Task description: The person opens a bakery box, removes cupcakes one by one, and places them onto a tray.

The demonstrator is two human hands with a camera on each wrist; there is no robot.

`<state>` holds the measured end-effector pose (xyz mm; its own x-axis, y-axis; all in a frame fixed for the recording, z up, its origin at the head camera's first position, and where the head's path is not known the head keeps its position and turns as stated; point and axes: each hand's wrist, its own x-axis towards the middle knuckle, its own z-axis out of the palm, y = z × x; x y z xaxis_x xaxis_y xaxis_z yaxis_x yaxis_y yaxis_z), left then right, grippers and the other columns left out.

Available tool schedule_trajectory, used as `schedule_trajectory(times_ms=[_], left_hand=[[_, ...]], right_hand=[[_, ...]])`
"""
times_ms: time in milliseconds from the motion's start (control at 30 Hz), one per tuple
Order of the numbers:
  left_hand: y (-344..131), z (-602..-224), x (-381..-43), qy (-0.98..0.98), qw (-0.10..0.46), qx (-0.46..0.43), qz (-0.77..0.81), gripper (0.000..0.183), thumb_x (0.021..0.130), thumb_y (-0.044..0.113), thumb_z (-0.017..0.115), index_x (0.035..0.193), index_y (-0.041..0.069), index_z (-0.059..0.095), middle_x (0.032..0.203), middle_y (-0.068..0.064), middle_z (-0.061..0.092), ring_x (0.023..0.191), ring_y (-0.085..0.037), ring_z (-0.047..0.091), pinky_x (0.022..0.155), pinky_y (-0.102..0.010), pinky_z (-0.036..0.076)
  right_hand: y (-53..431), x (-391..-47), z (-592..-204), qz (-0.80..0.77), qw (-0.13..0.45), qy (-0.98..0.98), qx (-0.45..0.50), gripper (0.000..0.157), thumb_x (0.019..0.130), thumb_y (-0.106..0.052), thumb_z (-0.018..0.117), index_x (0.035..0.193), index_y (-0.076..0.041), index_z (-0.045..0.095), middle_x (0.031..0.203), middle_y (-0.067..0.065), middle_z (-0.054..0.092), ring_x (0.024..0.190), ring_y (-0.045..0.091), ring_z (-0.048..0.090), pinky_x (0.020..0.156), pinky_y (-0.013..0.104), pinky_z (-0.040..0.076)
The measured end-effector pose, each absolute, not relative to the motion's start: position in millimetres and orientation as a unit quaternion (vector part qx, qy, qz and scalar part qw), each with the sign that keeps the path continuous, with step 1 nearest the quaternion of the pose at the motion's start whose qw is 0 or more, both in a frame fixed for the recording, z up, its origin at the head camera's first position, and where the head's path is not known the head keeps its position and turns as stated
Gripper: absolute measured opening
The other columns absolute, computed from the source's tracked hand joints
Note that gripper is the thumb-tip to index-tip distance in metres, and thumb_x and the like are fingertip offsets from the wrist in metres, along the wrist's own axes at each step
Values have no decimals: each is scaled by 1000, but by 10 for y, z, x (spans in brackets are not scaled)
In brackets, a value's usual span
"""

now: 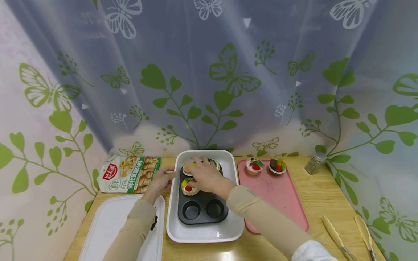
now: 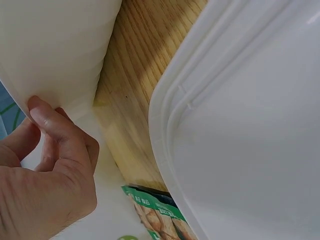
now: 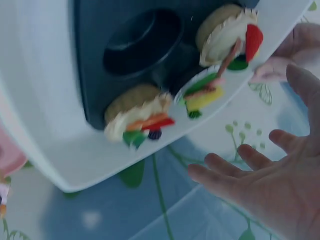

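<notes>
A deep white basin holds a dark muffin tin. My left hand pinches the basin's left rim between thumb and fingers; in the left wrist view that hand grips the edge of the white wall. Over the far half of the tin, my right hand hovers with fingers spread and nothing in them. The right wrist view shows this hand beside several toy cupcakes: one with red strawberry, one with green and yellow toppings, another with cream. The near cups are bare.
On the right, a pink tray carries a pink-topped cupcake and a chocolate one. Beyond stand a small glass jar and tongs. To the left lie a white tray and a food packet.
</notes>
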<state>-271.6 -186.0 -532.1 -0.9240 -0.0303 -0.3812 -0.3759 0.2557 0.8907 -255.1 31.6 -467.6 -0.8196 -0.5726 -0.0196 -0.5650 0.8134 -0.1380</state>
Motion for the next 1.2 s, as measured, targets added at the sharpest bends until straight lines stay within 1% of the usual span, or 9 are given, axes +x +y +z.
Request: schedule_trajectory(times_ms=[133,233,400,533,733,967,1067,1133,1200], left_hand=[[-1858,-5357,-2699,777,144,-130,599,42,109,22,59,148,6,57,98,-4,63,76,-11,61,66,-24,50],[-1856,-5369,-2689,778,142,-131,598,43,109,22,59,148,6,57,103,-6,65,79,-12,63,66,-24,51],[-1854,-5365,-2689,778,138,-131,599,43,109,20,59,148,4,57,108,-9,68,80,-11,65,66,-23,52],[-1852,-5357,-2694,779,140,-135,596,43,109,20,60,149,5,57,110,-10,67,81,-12,64,66,-23,52],[-1858,-5343,-2698,776,142,-133,600,43,109,19,59,149,4,56,110,-11,66,80,-12,63,65,-23,52],[-1865,-5323,-2694,777,138,-132,600,43,109,20,59,149,5,56,108,-10,65,78,-11,61,65,-23,51],[-1860,-5317,-2689,778,137,-132,598,43,109,21,59,149,5,56,111,-12,65,78,-12,61,65,-24,51],[-1857,-5315,-2686,779,136,-134,597,43,109,21,59,149,6,57,112,-13,66,78,-12,62,65,-24,51],[-1852,-5314,-2685,780,135,-134,596,43,109,21,60,149,6,57,112,-13,66,78,-12,62,65,-24,50]], right_hand=[[211,-2495,-4813,-48,52,949,-307,78,99,-49,72,163,-28,35,166,8,33,145,42,46,114,60,47],[178,-2485,-4935,-34,57,948,-313,74,98,-52,71,161,-29,40,164,5,36,145,42,47,118,57,44],[155,-2489,-5057,-21,69,947,-315,68,100,-52,69,160,-32,43,168,1,34,148,38,43,121,61,39],[138,-2500,-5102,3,55,947,-318,66,100,-53,69,158,-33,45,167,0,36,149,37,43,123,62,37],[118,-2526,-5138,33,35,949,-312,62,97,-59,70,151,-33,53,162,-1,42,143,35,46,120,56,42],[82,-2535,-5168,33,24,950,-309,57,97,-57,70,146,-31,59,169,-4,38,146,34,45,122,60,39],[68,-2521,-5174,27,22,949,-312,54,96,-54,73,142,-28,61,169,-3,37,146,35,48,116,60,45],[60,-2516,-5182,26,23,949,-314,51,96,-53,74,138,-26,61,169,-1,37,140,36,54,106,55,54],[51,-2511,-5194,19,27,948,-316,50,95,-51,76,134,-24,61,167,0,38,131,36,60,94,47,60]])
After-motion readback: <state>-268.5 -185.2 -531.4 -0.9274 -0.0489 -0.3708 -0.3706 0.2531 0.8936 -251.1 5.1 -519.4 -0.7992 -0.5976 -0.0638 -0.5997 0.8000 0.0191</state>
